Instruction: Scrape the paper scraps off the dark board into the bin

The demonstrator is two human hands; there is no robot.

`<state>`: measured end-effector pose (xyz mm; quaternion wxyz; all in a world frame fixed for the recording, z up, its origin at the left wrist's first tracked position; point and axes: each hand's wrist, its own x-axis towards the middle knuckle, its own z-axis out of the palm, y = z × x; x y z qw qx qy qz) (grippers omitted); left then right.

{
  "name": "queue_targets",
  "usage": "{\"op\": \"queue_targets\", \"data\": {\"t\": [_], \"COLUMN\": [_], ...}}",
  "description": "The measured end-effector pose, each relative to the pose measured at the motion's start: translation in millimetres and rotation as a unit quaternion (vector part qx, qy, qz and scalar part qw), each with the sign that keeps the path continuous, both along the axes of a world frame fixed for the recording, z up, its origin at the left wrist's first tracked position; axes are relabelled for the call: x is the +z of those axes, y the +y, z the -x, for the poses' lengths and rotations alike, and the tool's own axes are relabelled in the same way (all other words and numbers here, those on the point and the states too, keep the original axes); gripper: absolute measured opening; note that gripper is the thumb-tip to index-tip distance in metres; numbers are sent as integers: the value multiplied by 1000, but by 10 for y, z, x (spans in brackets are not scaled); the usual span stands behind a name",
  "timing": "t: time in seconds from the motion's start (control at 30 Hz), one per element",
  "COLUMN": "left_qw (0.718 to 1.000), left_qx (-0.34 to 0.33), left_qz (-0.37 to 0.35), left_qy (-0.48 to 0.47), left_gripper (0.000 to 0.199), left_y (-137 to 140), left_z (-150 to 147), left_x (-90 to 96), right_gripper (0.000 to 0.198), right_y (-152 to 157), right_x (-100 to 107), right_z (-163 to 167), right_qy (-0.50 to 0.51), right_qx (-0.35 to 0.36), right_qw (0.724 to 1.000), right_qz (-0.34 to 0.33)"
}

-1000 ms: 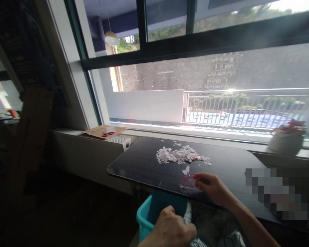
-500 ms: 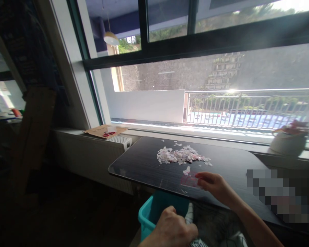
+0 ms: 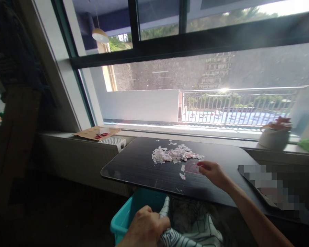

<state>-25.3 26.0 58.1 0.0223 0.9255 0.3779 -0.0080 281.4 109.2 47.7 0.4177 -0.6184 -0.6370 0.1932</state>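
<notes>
My right hand [image 3: 213, 172] pinches the right end of a clear protractor [image 3: 192, 167] with reddish markings, at the near edge of a heap of torn white paper scraps [image 3: 173, 153] on the dark table [image 3: 134, 161]. A few loose scraps [image 3: 182, 176] lie just left of and in front of the protractor. Below the table edge, my left hand [image 3: 148, 223] is closed around black-and-white patterned cloth [image 3: 180, 236], beside a turquoise bin [image 3: 126, 211]. Whether that hand also grips the bin's rim is hidden.
Red-handled scissors [image 3: 101, 136] lie on brown paper [image 3: 84, 133] above the radiator [image 3: 118, 144] at left. A pale pot [image 3: 275, 136] stands on the right windowsill. At the table's right end is a blurred-out flat item [image 3: 267, 188].
My right hand has moved the protractor away from the near edge, up to the scraps. My left hand, the cloth and the bin appear further left as the view has shifted right.
</notes>
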Motion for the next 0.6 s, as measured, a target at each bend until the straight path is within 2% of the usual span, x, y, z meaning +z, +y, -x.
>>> {"op": "queue_targets", "data": {"t": [0.13,0.23,0.37,0.47,0.6], "left_qw": [1000,1000,998,998,997], "left_qx": [5,9,12,11,18], "left_qz": [-3,-6,51,56,10], "left_qy": [4,-18,-18,-33,-70], "left_gripper": [16,14,17,19,17], "left_y": [-48,-33,40,47,-37], "left_z": [14,26,31,34,47], "left_x": [23,8,-10,-13,2], "right_gripper": [37,33,30,32,34], "right_y": [110,82,-57,-80,-29], "right_x": [10,44,115,107,21], "right_z": [54,22,-101,-115,-23], "right_qy": [-15,-27,-36,-24,-8], "right_qx": [-8,-25,-50,-32,5], "right_qw": [1000,999,998,999,1000], "right_qz": [-5,-2,5,12,19]}}
